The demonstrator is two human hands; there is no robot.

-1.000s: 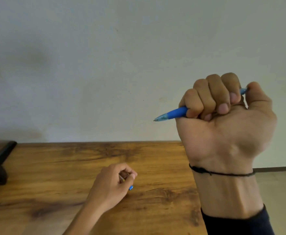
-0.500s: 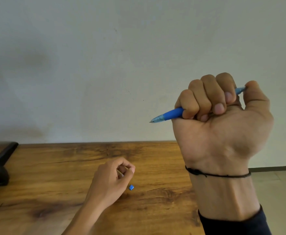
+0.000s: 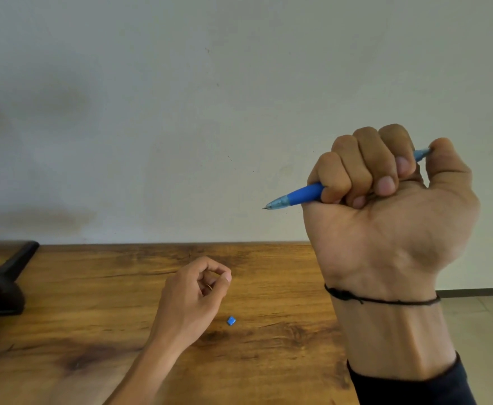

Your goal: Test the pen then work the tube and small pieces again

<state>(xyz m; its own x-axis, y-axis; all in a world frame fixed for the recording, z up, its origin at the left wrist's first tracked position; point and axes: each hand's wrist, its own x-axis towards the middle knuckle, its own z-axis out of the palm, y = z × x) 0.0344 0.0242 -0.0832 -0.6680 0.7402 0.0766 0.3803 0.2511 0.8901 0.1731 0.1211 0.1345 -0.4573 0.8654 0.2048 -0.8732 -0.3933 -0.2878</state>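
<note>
Lifted off the little blue piece since a second ago, left hand that is, pulled back and up a bit so the piece now lies bare on the wooden worktop, just right of and below the fingers. Still curled up though, thumb and forefinger pinched on something small and thin tucked inside, too hidden to name properly. Wrist resting low over the worktop.

Barely moved on the other side: right hand raised in front of the pale wall, fist wrapped tight round a blue pen. Tip sticking out to the left and tilted slightly down, clear nose cone with the point showing, back end poking out by the thumb at upper right. Thin black string bracelet round that wrist, dark sleeve below it.

Over at the far left edge, a black stand or base sitting on the worktop, well apart from both hands. Bit of floor visible at the right past the worktop edge.
</note>
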